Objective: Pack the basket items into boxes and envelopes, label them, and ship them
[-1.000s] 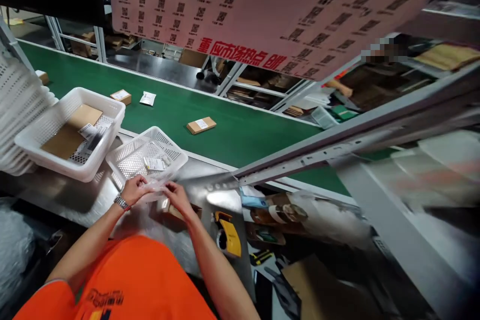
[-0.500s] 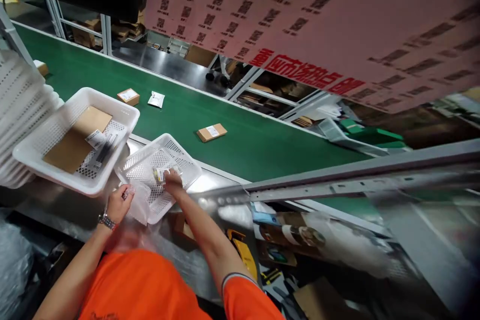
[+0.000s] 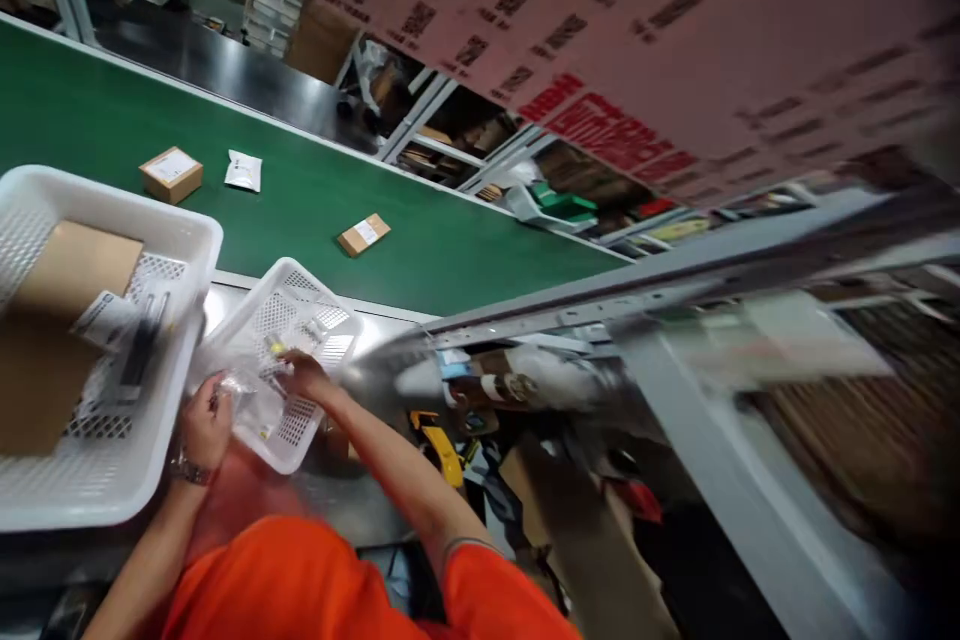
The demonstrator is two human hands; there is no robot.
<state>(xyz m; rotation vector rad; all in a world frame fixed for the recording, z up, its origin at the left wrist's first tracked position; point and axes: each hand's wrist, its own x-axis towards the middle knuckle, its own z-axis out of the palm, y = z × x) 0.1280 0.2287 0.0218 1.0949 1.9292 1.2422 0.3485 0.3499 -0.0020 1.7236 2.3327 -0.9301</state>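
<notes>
My left hand [image 3: 206, 423], with a metal watch on its wrist, is closed on the edge of a clear plastic bag [image 3: 257, 407]. The bag lies across the near left part of a small white perforated basket [image 3: 346, 332]. My right hand [image 3: 304, 376] reaches into that basket beside the bag. Its fingers are bent together and blurred, and what they hold cannot be made out. Just past those fingertips shows a small yellow-marked item [image 3: 277, 346], partly covered by clear plastic.
A larger white basket [image 3: 206, 250] at left holds flat brown cardboard [image 3: 82, 270] and a dark slim packet [image 3: 140, 350]. Beyond, a green conveyor belt [image 3: 300, 200] carries small boxes and a white pouch [image 3: 244, 171]. A metal rail [image 3: 525, 305] runs at right; a pink code sheet [image 3: 540, 20] hangs overhead.
The camera view has swung right and closer, so baskets and belt sit further left. My right hand has moved nearer my left hand and the bag, which is now spread more over the basket.
</notes>
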